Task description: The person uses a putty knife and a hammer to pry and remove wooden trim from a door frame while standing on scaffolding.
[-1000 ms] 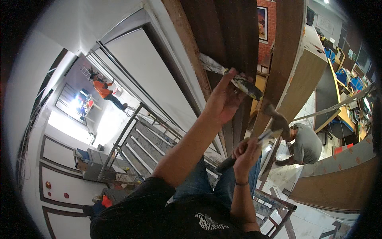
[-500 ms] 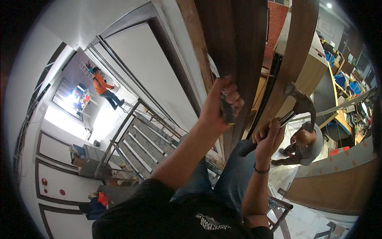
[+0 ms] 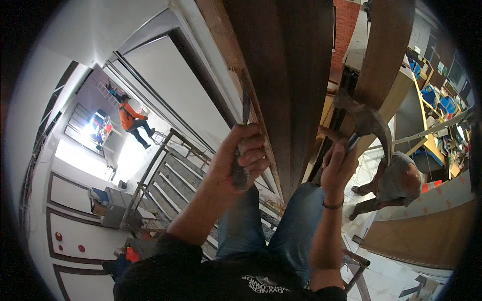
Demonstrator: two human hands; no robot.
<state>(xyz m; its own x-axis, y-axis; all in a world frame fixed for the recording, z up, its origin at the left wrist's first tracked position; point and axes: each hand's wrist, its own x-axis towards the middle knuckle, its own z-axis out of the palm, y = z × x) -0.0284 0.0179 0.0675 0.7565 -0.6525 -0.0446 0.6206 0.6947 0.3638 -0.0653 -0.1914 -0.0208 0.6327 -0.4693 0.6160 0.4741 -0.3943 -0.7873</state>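
A chisel (image 3: 246, 106) is gripped in my left hand (image 3: 240, 155), its blade pointing up against the chipped edge of a brown wooden frame (image 3: 232, 50). My right hand (image 3: 340, 168) is closed round the handle of a claw hammer (image 3: 362, 118), whose head is raised to the right of the dark brown panel (image 3: 296, 75). The hammer head is apart from the chisel and slightly blurred. My fingers hide most of both handles.
Below me is a slatted metal scaffold (image 3: 170, 180). One person (image 3: 394, 178) stands on the tiled floor at lower right; another in orange (image 3: 129, 118) is at far left. A cluttered desk (image 3: 434, 135) lies to the right. A white panel (image 3: 173, 85) leans left of the frame.
My left hand has moved left and down with the chisel, whose blade is now at the frame's edge. The hammer has shifted slightly. The person at lower right has straightened and moved.
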